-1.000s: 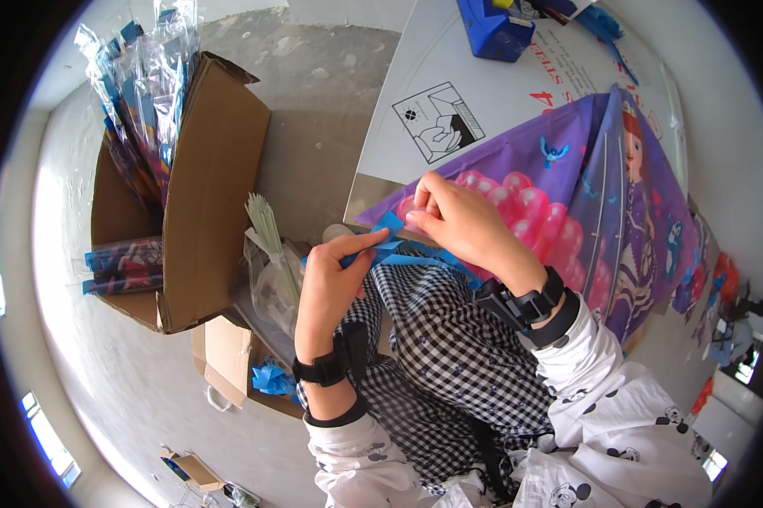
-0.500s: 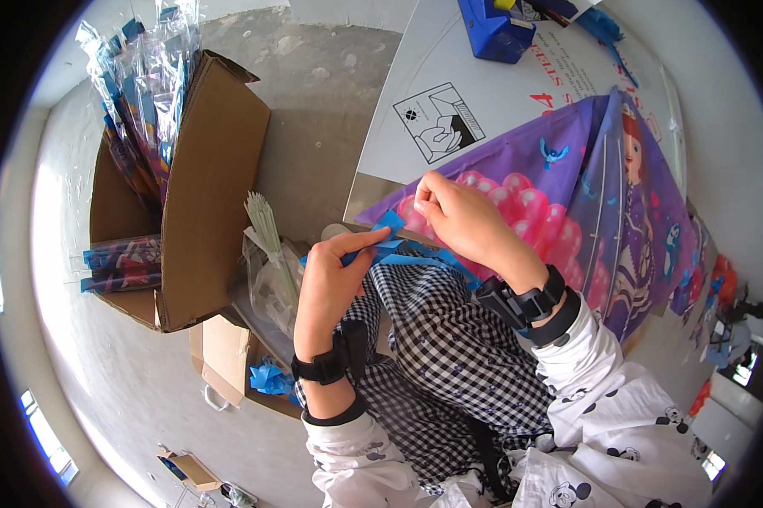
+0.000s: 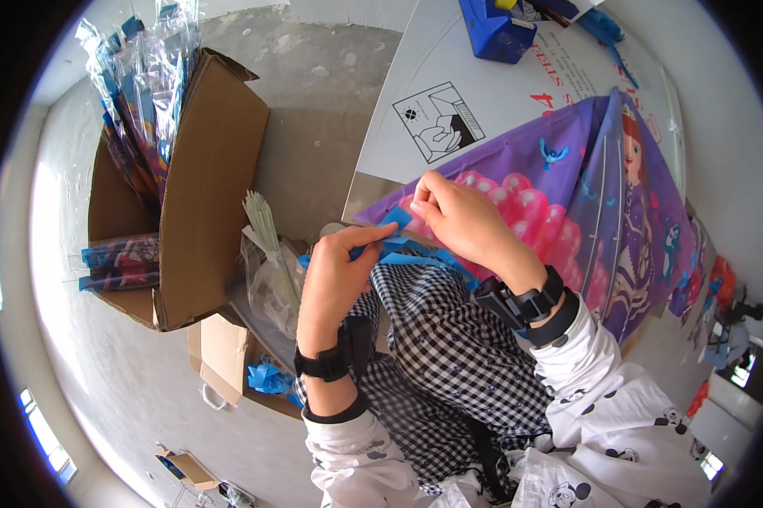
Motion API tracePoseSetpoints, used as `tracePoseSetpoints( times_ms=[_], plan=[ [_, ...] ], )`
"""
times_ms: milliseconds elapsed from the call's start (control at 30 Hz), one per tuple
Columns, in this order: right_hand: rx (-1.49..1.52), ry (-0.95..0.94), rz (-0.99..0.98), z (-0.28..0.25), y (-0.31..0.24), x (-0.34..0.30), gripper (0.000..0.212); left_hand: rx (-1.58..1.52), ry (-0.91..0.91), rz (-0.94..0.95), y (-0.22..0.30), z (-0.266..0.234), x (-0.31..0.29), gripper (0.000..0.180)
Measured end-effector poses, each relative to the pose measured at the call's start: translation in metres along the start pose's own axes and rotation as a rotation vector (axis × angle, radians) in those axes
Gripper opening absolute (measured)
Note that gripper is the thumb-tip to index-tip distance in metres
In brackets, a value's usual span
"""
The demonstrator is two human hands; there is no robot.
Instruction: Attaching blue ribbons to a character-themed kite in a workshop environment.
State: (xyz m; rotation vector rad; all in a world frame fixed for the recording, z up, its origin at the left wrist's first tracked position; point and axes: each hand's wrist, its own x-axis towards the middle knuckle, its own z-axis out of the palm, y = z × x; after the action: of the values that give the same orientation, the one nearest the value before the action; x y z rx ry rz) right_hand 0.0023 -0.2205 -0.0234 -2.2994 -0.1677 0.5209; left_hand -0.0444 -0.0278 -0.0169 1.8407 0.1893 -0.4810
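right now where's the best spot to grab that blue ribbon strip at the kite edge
Probably pinch the blue ribbon strip at its free upturned end, coming from the left. That end sticks up clear of the purple kite, between the left hand and the right hand, while the rest lies flat underneath.

Floor: bare grey concrete [image 3: 314, 110], stained in patches, brightly lit at left.
Table: white flat tabletop [image 3: 415, 76] at upper centre, edge slanting down-left.
Large box: open brown cardboard carton [image 3: 216, 186] on floor at left, filled with clear-wrapped colourful bundles [image 3: 136, 76].
Small box: lower brown cardboard box [image 3: 220, 356] just beneath, holding blue ribbon bows [image 3: 267, 377].
Windows: bright panes [image 3: 43, 432] at lower-left rim.
Light: daylight, strong from left.
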Motion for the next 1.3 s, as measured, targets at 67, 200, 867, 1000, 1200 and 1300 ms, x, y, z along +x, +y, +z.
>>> tracePoseSetpoints(
  times_ms=[67, 200, 867, 1000, 1200, 1300],
  plan=[
    [-0.006, -0.003, 0.006, -0.001, -0.001, 0.000, 0.019, 0.010, -0.005, -0.005, 0.001, 0.000, 0.000, 0.030],
    [-0.014, 0.012, -0.018, 0.002, 0.000, 0.001, 0.021, 0.013, 0.007, -0.018, 0.002, 0.000, 0.000, 0.028],
    [-0.123, 0.111, 0.014, 0.011, -0.007, 0.001, 0.023, 0.053, 0.002, 0.006, -0.002, 0.003, 0.000, 0.034],
    [-0.144, 0.111, 0.017, 0.010, -0.009, 0.000, 0.023, 0.100, 0.035, 0.075, -0.005, 0.003, -0.001, 0.035],
    [-0.116, 0.121, 0.022, 0.010, -0.009, -0.001, 0.024, 0.111, 0.049, 0.126, -0.008, 0.003, -0.001, 0.035],
    [-0.122, 0.120, 0.015, 0.010, -0.009, 0.000, 0.025, 0.109, 0.050, 0.112, -0.006, 0.004, -0.001, 0.036]
  ],
)
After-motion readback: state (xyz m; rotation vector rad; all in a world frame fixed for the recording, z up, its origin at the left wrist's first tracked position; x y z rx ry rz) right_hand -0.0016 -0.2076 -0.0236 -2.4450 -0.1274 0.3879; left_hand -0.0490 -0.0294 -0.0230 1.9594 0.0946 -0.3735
